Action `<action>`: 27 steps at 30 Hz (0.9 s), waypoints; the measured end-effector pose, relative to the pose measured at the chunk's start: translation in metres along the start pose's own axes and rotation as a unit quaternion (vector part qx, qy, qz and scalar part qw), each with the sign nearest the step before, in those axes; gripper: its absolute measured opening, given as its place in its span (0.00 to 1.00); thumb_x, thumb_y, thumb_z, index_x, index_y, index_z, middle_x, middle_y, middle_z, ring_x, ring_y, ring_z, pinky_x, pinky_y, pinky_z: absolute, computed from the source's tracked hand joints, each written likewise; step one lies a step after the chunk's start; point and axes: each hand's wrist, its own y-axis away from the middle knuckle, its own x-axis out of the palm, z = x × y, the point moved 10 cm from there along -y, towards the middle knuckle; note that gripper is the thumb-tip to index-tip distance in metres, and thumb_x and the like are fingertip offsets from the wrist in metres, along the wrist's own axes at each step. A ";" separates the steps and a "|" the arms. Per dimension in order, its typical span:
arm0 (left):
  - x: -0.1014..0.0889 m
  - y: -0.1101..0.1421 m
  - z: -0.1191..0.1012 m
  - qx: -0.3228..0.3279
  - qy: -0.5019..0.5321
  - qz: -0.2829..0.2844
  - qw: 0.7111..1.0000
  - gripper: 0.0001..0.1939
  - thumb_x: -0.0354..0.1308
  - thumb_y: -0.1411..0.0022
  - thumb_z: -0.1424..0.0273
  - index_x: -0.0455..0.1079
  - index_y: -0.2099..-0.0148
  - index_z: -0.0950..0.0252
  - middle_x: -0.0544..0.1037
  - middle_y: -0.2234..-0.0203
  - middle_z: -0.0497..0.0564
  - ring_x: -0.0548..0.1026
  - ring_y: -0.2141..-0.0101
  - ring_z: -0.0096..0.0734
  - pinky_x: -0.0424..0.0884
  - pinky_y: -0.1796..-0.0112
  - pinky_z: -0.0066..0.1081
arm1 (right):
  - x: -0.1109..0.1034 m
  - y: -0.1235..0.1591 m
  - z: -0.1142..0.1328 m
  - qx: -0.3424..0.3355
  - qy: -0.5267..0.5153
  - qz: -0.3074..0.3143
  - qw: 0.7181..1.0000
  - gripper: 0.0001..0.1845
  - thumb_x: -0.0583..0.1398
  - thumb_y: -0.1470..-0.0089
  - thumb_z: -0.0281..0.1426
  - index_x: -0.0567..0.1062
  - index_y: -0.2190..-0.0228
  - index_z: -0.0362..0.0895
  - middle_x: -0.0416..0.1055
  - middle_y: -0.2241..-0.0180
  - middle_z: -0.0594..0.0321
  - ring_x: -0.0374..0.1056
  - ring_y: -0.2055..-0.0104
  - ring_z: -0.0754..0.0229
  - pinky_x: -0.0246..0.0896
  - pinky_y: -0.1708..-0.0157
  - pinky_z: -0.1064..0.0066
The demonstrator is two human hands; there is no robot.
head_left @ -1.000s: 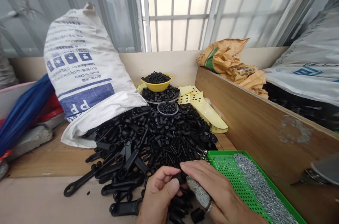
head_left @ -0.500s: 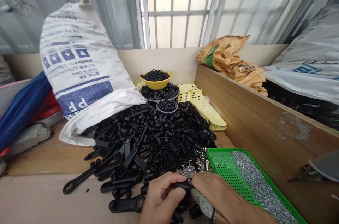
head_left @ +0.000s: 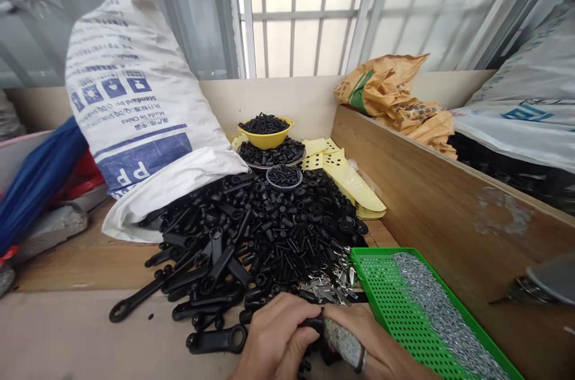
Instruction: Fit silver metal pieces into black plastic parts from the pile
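Note:
My left hand (head_left: 276, 335) is closed at the bottom centre, thumb and fingers pinching a black plastic part (head_left: 314, 325). Against it, my right hand (head_left: 375, 338) is wrapped around a worn, grey-speckled piece (head_left: 344, 344) with a metallic-looking edge; its kind is unclear. Both hands meet at the black part, and their fingers hide much of it. Just beyond them lie small shiny metal clips (head_left: 330, 287) and a heap of black plastic parts (head_left: 287, 224). Long black handles with ringed ends (head_left: 218, 341) lie to the left of my left hand.
A green perforated tray (head_left: 386, 290) with small metal pieces (head_left: 442, 308) stands at right, beside a wooden partition (head_left: 449, 188). A white sack (head_left: 139, 92) leans at left. Behind the heap are a yellow bowl (head_left: 267, 139), a small clear bowl (head_left: 284, 187) and yellow sheets (head_left: 354, 188).
My left fingers have closed further over the black part, and the back of that hand has turned up. My right hand has shifted slightly lower, exposing more of the grey piece. The view has tilted slightly.

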 end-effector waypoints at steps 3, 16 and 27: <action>-0.003 0.004 0.013 -0.064 0.002 0.003 0.998 0.11 0.58 0.41 0.63 0.80 0.61 0.59 0.79 0.74 0.55 0.74 0.72 0.38 0.66 0.69 0.30 | -0.005 0.004 0.024 -0.121 0.148 -0.011 0.982 0.13 0.52 0.43 0.41 0.68 0.70 0.45 0.68 0.76 0.63 0.64 0.75 0.60 0.58 0.75 0.71; 0.019 0.031 0.073 -0.276 0.204 0.010 0.939 0.24 0.63 0.52 0.49 0.78 0.63 0.66 0.73 0.83 0.48 0.67 0.83 0.26 0.63 0.80 0.24 | 0.000 0.009 0.062 -0.259 0.345 -0.065 0.900 0.14 0.45 0.40 0.26 0.66 0.73 0.44 0.67 0.78 0.59 0.61 0.77 0.58 0.52 0.76 0.68; -0.002 0.009 0.019 -0.069 0.005 0.007 0.998 0.09 0.58 0.41 0.68 0.78 0.59 0.60 0.79 0.70 0.53 0.74 0.71 0.36 0.67 0.68 0.27 | -0.007 -0.007 0.046 -0.100 0.036 -0.027 0.994 0.18 0.43 0.38 0.39 0.64 0.73 0.46 0.67 0.77 0.64 0.62 0.77 0.61 0.55 0.77 0.72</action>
